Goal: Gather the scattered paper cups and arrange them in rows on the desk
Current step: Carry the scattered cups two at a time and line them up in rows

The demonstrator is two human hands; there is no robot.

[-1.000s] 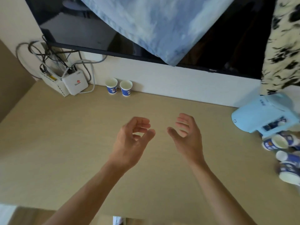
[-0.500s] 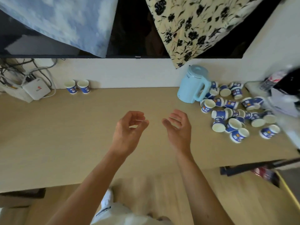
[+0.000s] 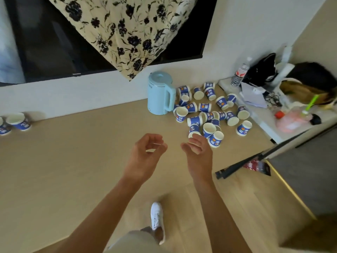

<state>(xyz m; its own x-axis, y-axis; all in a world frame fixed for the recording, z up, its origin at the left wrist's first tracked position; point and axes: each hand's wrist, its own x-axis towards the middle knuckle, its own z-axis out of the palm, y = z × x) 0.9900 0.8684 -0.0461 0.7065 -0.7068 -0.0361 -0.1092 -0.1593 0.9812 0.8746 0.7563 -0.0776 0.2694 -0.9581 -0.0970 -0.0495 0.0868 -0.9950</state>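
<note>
Left hand [image 3: 145, 154] and right hand [image 3: 197, 152] held side by side above the table [image 3: 73, 152], both empty, fingers loosely curled and spread wide, palms turned toward each other. Just beyond the right fingertips, a scattered heap of blue-and-white paper cups [image 3: 209, 114], some upright, many tipped over, far right on the table. Touching the heap's left edge, a pale blue kettle [image 3: 159, 94]. Far left, well apart from the heap, 2 upright cups [image 3: 16, 123] against the wall. Nearer, below the table edge, a white shoe [image 3: 156, 215] on the floor.
</note>
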